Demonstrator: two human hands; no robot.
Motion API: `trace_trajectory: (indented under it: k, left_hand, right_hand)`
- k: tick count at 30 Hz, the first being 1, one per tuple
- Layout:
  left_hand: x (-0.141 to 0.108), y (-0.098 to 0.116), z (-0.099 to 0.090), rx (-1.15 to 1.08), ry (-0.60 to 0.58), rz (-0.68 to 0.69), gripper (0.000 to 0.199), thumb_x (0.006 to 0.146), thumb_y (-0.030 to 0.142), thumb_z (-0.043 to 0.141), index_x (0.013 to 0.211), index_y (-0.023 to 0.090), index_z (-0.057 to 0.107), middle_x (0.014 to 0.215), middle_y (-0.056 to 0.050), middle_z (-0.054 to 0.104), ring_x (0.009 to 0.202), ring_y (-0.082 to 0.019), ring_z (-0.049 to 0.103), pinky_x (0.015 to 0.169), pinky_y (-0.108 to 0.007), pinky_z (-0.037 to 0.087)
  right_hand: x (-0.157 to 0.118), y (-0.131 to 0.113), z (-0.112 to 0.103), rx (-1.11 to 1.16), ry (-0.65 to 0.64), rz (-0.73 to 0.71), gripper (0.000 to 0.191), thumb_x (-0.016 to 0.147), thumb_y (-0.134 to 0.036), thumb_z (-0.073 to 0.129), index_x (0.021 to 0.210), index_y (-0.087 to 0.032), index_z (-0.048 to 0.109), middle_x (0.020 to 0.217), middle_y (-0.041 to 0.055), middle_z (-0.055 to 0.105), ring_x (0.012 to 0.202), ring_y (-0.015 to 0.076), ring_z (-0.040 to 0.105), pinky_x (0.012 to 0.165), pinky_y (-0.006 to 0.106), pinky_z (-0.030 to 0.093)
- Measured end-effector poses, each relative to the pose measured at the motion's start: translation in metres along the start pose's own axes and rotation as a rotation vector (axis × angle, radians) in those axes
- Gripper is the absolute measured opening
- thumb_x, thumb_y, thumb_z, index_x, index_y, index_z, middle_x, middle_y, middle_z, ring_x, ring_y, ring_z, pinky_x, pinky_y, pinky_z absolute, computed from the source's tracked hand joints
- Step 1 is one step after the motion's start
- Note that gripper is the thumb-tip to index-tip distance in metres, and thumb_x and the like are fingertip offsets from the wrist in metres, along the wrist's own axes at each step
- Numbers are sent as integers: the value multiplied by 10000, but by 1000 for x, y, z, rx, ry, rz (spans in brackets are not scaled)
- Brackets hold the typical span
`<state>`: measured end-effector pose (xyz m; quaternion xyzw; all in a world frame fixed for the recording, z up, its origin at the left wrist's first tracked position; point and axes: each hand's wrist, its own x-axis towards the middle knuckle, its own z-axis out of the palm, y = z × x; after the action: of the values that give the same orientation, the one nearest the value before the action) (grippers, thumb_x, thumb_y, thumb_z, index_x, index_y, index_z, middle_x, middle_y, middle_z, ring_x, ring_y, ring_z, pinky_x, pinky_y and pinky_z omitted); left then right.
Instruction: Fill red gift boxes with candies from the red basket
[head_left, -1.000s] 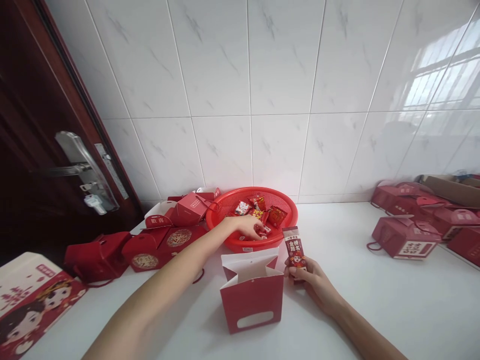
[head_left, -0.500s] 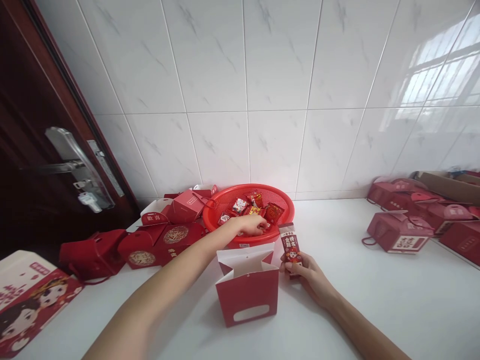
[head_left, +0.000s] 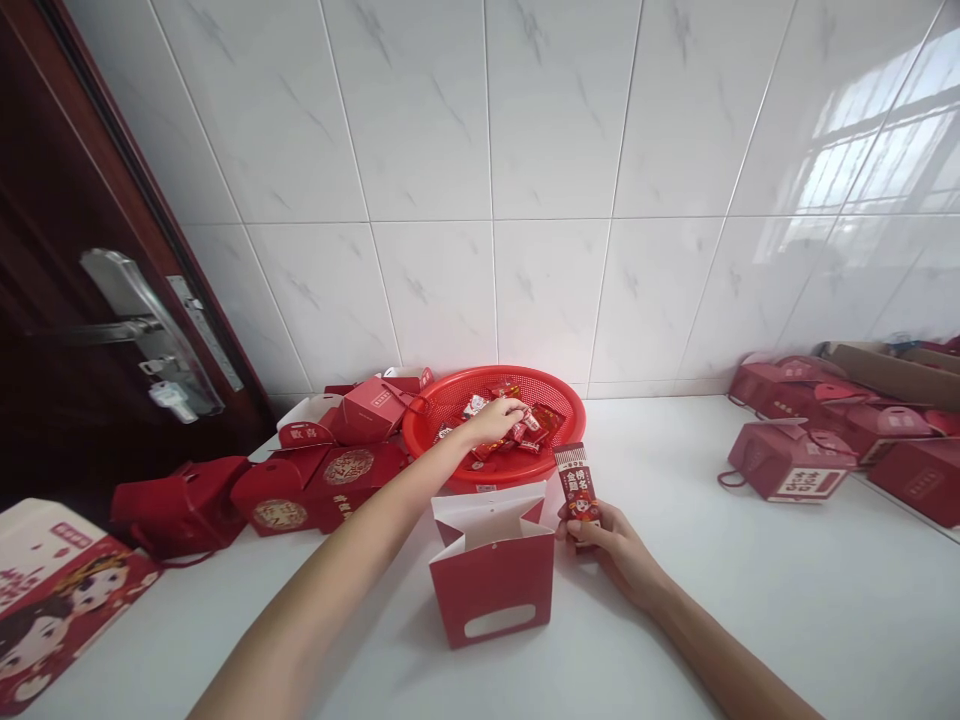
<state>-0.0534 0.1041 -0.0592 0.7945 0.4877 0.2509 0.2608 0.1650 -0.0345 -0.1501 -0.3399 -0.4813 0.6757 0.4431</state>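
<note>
My left hand (head_left: 496,420) reaches into a red plastic basket (head_left: 574,425), its fingers pinched on a small red-and-white wrapped candy (head_left: 530,420). More wrapped candies (head_left: 491,447) in red packaging lie in the basket around it. My right hand (head_left: 606,538), closed, holds a dark red packet (head_left: 579,492) upright, with white Chinese characters and a cartoon figure on its front. Between my forearms stands a red paper gift box (head_left: 491,580), its top open and its inside white. The packet is beside the box's right side, apart from the basket.
Closed red gift boxes (head_left: 289,495) crowd the left of the white table, with an illustrated box (head_left: 67,600) nearest me. To the right sit another red box (head_left: 791,460) and several more beside a cardboard carton (head_left: 892,372). A tiled wall (head_left: 551,300) backs the table.
My left hand has lifted slightly within the basket, and a red-and-white candy now shows at its fingertips. My right hand keeps the packet in about the same place.
</note>
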Motion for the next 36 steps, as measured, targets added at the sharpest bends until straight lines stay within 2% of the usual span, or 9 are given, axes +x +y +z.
trace_trajectory:
  k: [7,11,16,28,36]
  left_hand:
    - [2,-3,-1,-122,-5,-2,203,863,246,500,715,171,617,773,-20,674,769,-186,611,764,-280,466]
    - [1,-4,-2,-204,-32,-9,168,838,259,539,810,159,671,853,-31,709,820,-184,632,795,-277,475]
    - [2,-6,0,-275,-42,-55,214,819,244,572,945,146,714,1003,-74,738,904,-203,658,827,-304,492]
    - [4,-9,1,-366,-81,-90,209,800,298,629,911,144,716,902,-44,720,850,-192,633,810,-296,476]
    - [0,-7,-2,-420,-100,-131,148,796,260,620,872,152,687,906,-59,728,858,-201,659,776,-302,502]
  right_hand:
    - [-1,-1,1,9,1,1,340,725,-414,821,909,-171,671,811,38,698,654,136,554,660,293,405]
    - [0,-1,1,10,-5,2,334,730,-413,812,909,-172,665,817,39,698,651,135,549,649,291,395]
    - [0,-2,2,5,-5,3,339,730,-415,807,917,-171,663,817,43,698,652,140,548,653,298,393]
    - [0,-1,0,35,-10,3,319,732,-383,806,922,-167,669,823,48,701,662,145,556,663,297,407]
    - [-1,-5,2,49,1,5,322,719,-395,808,906,-170,674,813,48,705,645,147,548,654,295,409]
